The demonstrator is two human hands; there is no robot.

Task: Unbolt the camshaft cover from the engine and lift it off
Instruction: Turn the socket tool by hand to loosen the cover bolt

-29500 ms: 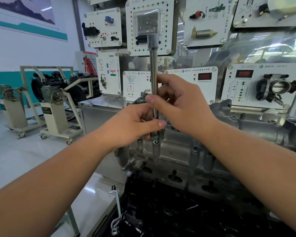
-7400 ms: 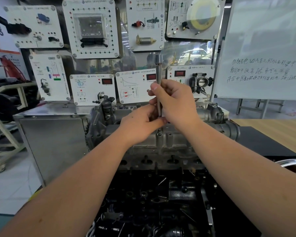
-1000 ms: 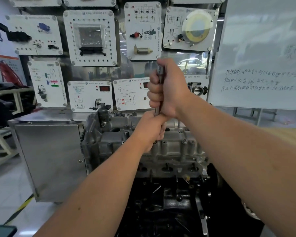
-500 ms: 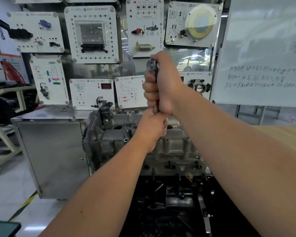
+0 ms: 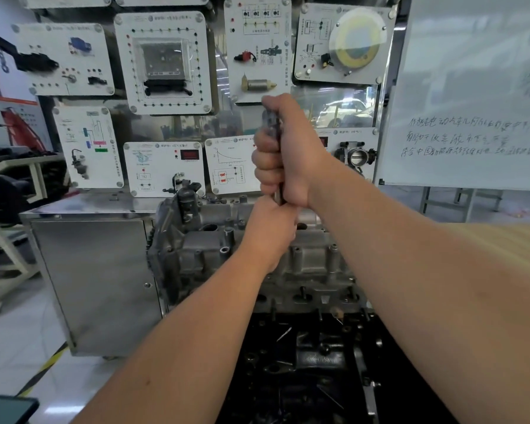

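Right hand (image 5: 288,154) fingers (image 5: 265,162) wrap tight round the upright wrench shaft (image 5: 272,123) above the camshaft cover (image 5: 208,246); left hand (image 5: 270,228) below grips its lower end, fingers hidden. Whiteboard (image 5: 471,96) handwriting is unreadable.

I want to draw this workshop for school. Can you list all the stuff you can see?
camshaft cover: one, grey metal, on the engine, centre
wrench handle: one, dark steel, upright above the cover
training panels: several, white, on the wall behind
steel cabinet: one, silver, left of the engine
whiteboard: one, handwritten, right
left hand: one, gripping low by the cover
right hand: one, gripping the handle
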